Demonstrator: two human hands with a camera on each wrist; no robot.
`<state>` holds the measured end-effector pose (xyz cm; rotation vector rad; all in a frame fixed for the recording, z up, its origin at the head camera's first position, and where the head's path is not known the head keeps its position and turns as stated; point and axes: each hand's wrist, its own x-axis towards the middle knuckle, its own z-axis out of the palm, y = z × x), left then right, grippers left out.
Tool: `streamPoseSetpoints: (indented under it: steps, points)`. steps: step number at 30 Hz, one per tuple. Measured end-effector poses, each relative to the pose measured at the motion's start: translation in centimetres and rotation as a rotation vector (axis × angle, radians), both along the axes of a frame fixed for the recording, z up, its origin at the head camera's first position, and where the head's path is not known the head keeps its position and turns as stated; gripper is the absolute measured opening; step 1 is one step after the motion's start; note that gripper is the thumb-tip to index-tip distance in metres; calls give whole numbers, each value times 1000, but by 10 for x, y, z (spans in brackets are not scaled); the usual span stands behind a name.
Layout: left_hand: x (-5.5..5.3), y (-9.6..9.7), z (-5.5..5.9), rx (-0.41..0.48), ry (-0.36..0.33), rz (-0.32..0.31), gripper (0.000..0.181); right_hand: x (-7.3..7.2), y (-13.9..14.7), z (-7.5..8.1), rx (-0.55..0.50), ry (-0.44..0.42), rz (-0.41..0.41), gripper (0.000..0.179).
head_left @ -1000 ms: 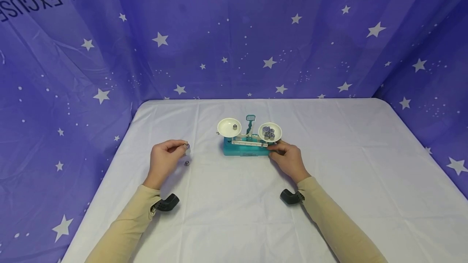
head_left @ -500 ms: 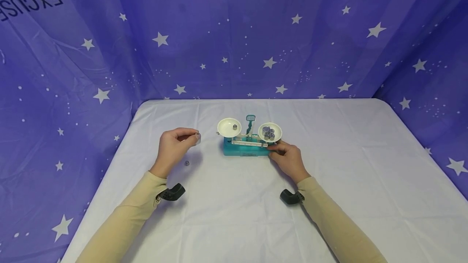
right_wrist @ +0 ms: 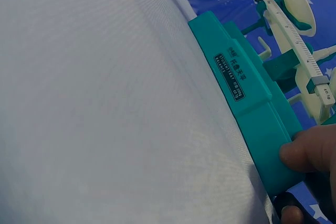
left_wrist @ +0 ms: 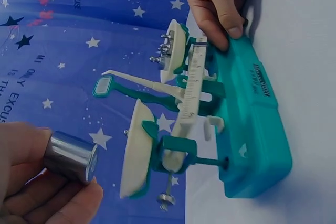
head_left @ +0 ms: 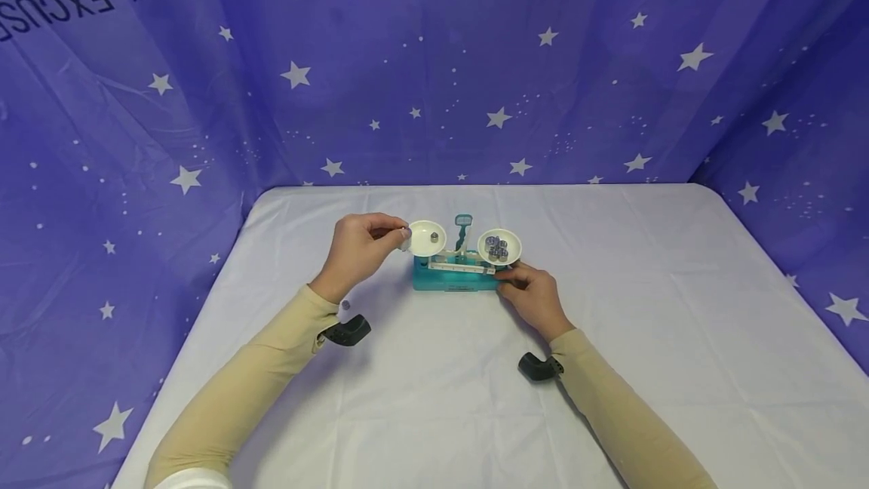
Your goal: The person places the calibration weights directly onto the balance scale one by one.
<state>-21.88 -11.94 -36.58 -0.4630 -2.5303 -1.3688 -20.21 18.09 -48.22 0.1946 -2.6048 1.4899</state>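
A teal student tray balance (head_left: 444,281) stands on the white-covered table. Its left pan (head_left: 421,244) bears one small metal weight (head_left: 434,237); several weights (head_left: 497,250) crowd the right pan (head_left: 514,243), which sits lower. My left hand (head_left: 363,249) pinches a shiny cylindrical weight (left_wrist: 71,157) between thumb and fingers, just left of the left pan. In the left wrist view it hangs apart from the pan. My right hand (head_left: 535,299) grips the right end of the base, thumb (right_wrist: 302,153) on the front side.
One more small weight (head_left: 345,306) lies on the table near my left wrist. The white cloth (head_left: 441,398) spreads around the balance. Behind and at the sides hang purple star-patterned curtains (head_left: 380,81). A black wrist mount (head_left: 348,330) juts from each sleeve.
From the spot near the loose weight, my left hand has moved up and right with the pinched weight to the left pan's edge. My right hand stays on the base.
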Motion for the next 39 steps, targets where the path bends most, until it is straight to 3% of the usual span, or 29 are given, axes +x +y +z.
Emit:
streamPoseSetpoints:
  steps: [10, 20, 39]
  points:
    - [-14, 12, 5, -40, 21, -14, 16, -2, 0, 0, 10, 12, 4, 18]
    - [-24, 19, 0, -112, 5, -39, 15, 0, 0, 0, 22, 3, -6, 18]
    - [-29, 29, -5, -225, 25, -65, 14, 0, 1, 1, 3, 15, -3, 17]
